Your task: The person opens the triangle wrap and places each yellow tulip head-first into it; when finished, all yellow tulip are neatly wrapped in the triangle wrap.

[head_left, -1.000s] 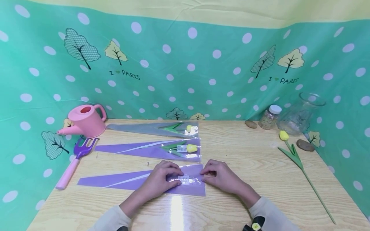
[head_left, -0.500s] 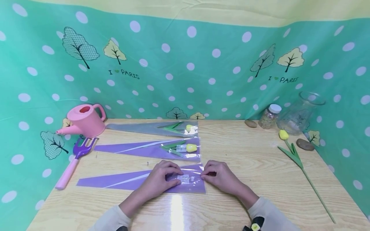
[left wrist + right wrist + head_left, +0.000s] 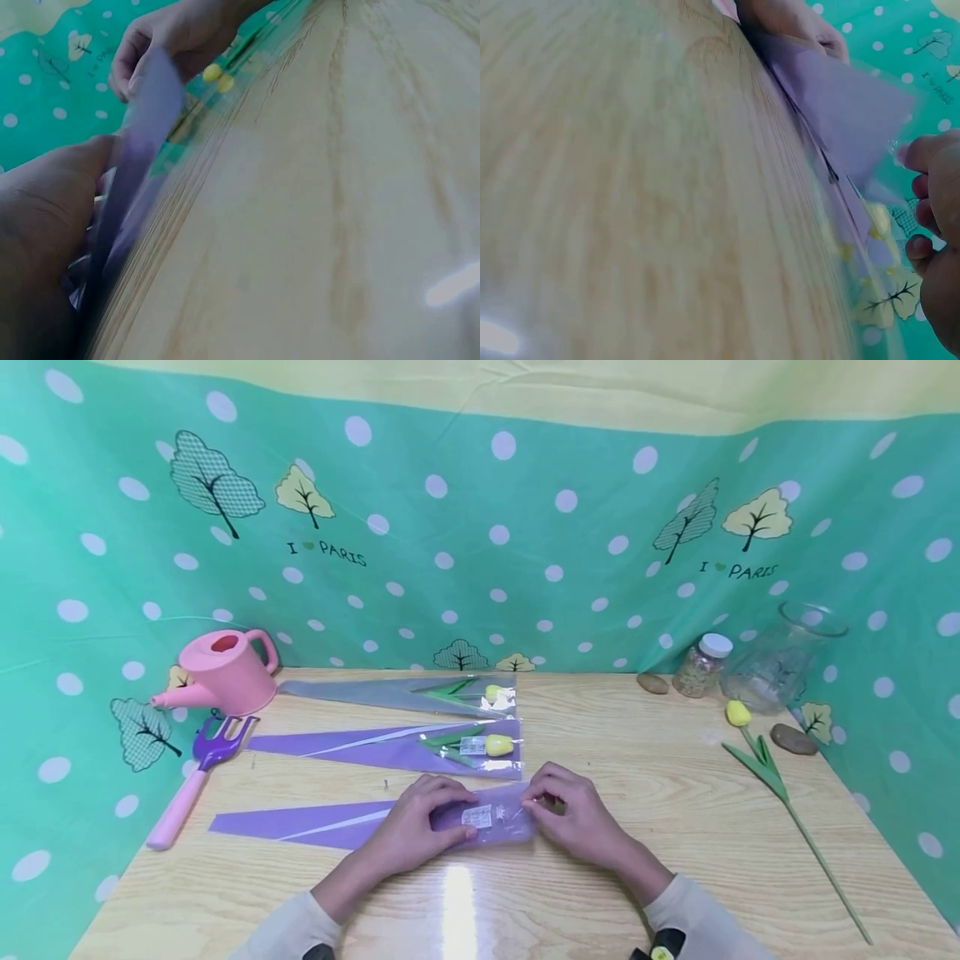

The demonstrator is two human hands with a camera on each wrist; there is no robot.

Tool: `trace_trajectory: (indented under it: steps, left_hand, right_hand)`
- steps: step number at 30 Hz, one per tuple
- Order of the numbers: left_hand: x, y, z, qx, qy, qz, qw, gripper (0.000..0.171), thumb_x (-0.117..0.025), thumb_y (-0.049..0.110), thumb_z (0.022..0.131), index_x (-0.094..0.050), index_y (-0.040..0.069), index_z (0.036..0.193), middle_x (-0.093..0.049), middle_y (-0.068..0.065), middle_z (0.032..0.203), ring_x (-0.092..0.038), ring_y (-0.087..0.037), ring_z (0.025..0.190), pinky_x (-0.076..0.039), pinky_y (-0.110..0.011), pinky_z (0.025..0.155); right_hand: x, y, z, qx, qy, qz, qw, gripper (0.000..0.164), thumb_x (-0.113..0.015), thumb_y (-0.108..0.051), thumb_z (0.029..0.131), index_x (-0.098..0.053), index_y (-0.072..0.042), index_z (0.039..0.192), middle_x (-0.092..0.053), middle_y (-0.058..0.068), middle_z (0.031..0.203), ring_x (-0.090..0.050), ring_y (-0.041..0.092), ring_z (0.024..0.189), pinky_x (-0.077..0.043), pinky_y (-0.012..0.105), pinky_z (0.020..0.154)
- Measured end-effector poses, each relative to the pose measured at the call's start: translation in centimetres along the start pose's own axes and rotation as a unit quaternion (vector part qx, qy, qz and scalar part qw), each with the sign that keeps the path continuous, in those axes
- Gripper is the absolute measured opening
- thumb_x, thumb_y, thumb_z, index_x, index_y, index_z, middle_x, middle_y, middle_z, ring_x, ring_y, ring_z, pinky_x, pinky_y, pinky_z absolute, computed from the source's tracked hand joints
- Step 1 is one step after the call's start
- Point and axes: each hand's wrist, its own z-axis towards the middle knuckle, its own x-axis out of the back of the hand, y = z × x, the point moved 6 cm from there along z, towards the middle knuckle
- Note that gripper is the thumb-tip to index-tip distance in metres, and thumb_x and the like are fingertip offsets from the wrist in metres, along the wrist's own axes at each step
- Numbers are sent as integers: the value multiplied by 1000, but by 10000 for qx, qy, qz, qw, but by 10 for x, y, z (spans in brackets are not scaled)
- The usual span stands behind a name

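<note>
A long tapering purple flower sleeve (image 3: 330,825), with a clear front and a white label (image 3: 477,817), lies nearest the person. My left hand (image 3: 420,822) grips it behind its wide end, thumb and fingers on either side of the label. At the wide end's edge, my right hand (image 3: 577,814) pinches the film between thumb and forefinger. The right wrist view shows that end of the sleeve (image 3: 840,105) raised off the wood and tilted, with the right fingertips at its corner. In the left wrist view the sleeve (image 3: 142,127) stands edge-on beside the left thumb.
Behind lie a purple sleeve (image 3: 300,745) and a grey one (image 3: 352,692), each holding a yellow tulip. At left are a pink watering can (image 3: 232,677) and a hand fork (image 3: 183,802). A loose tulip (image 3: 798,827), stones, a lidded jar (image 3: 701,670) and a glass vase (image 3: 780,664) stand right.
The sleeve's wide end has lifted and tilted, its near edge rising off the table. My right hand has moved slightly away from the person with it; the left hand keeps its grip.
</note>
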Motion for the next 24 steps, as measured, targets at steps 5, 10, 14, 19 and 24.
trace_trajectory:
  steps: [5,10,14,19,24]
  left_hand:
    - [2,-1,0,-20,187,-64,9998,35,-86,41,83,-76,32,116,-69,15,120,-60,-9,118,-50,-43,104]
    - [5,0,0,-114,364,-23,9993,25,-85,32,84,-79,29,108,-71,15,115,-62,-9,114,-51,-42,102]
    - [8,2,0,-242,591,-65,9979,20,-85,23,84,-80,24,103,-74,11,109,-66,-10,107,-55,-40,98]
    - [9,1,1,-239,749,-168,9968,18,-85,19,84,-81,21,101,-75,8,106,-68,-12,104,-57,-38,95]
    - [8,0,2,-16,657,-290,9974,19,-85,22,84,-81,23,102,-75,9,108,-68,-10,106,-57,-38,98]
  right_hand:
    - [1,-2,1,71,-10,-72,9999,8,-77,-2,89,-75,-9,92,-66,-5,92,-54,1,77,-52,19,64]
    - [2,1,2,-117,12,-32,9999,11,-78,-2,88,-77,-12,93,-66,-7,92,-55,1,76,-52,19,63]
    - [5,8,1,-680,-73,236,9974,8,-79,-8,90,-78,-14,96,-68,-7,92,-57,3,76,-52,20,63]
    - [36,24,-3,-1584,119,778,9842,15,-76,-14,93,-76,-11,107,-73,6,100,-65,9,85,-58,23,73]
    - [94,52,-25,-2388,522,968,9648,30,-72,-14,98,-68,-1,124,-74,8,107,-70,5,92,-60,21,80]
